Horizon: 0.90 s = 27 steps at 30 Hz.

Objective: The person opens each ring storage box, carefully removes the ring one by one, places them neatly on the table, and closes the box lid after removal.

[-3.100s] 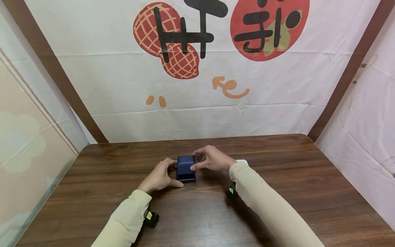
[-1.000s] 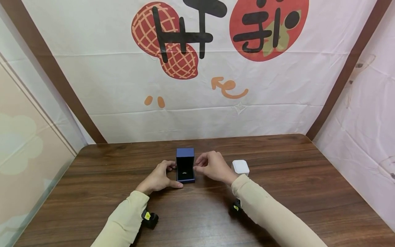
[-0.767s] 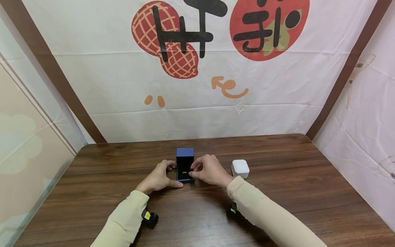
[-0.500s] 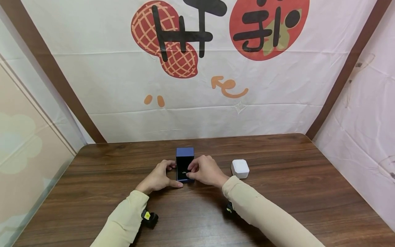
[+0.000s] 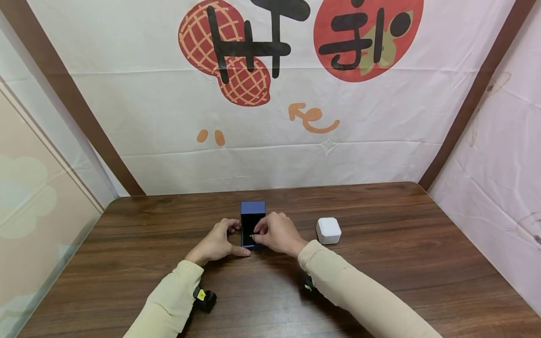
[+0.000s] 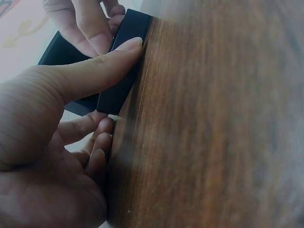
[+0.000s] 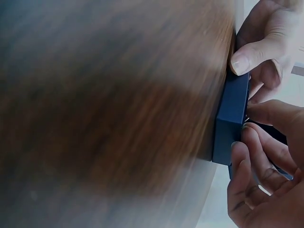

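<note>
A dark blue ring box (image 5: pixel 253 207) stands open on the table with its lid raised and a black inside. A small silvery ring (image 5: pixel 251 236) shows in its base, partly covered by fingertips. My left hand (image 5: pixel 216 241) holds the base from the left, with the thumb laid on its front wall, as the left wrist view shows. From the right, my right hand (image 5: pixel 279 233) reaches into the box, and its thumb and forefinger pinch at the ring. In the right wrist view a tiny glint lies between those fingertips; most of the ring is hidden there.
A white rounded box (image 5: pixel 328 230) sits to the right of the right hand. The brown wooden table (image 5: pixel 169 216) runs back to a white printed curtain (image 5: pixel 270 164). Small black wrist cameras hang under both sleeves.
The ring box lid, down at first, now stands up. My right hand has moved left from beside the box to the ring inside, uncovering the white box. The left hand has stayed nearly still.
</note>
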Motion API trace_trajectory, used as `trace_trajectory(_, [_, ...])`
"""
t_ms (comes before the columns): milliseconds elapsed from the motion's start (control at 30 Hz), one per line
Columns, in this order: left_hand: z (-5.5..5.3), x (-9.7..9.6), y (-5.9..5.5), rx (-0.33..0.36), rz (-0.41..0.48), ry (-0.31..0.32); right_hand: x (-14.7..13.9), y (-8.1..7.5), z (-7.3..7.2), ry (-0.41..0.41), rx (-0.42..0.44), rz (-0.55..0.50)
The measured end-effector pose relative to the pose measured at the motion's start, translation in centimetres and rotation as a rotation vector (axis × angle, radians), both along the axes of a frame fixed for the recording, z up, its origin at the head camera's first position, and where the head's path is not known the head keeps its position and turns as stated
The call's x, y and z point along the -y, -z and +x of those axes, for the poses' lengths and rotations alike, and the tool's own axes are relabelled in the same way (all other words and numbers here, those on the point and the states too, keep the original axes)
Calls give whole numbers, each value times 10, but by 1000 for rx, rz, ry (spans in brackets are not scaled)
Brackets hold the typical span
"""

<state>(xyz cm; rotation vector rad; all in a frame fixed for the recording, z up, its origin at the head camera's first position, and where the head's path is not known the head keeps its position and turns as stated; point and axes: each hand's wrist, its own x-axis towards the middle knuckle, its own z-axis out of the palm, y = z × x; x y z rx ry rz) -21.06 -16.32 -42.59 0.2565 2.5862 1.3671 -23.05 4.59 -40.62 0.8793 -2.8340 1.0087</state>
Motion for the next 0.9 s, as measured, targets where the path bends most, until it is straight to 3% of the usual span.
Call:
trace_trajectory(267, [-1,2,0,-11,-3,3,2,1,-2,-9,32,-16])
trace_trajectory(667, [-5,2,0,-16,1,5,0,4,-6,-36,-22,21])
trace_trajectory(900, [-8,2,1,-20,0,10,-4,3,-8,-80,-22,-10])
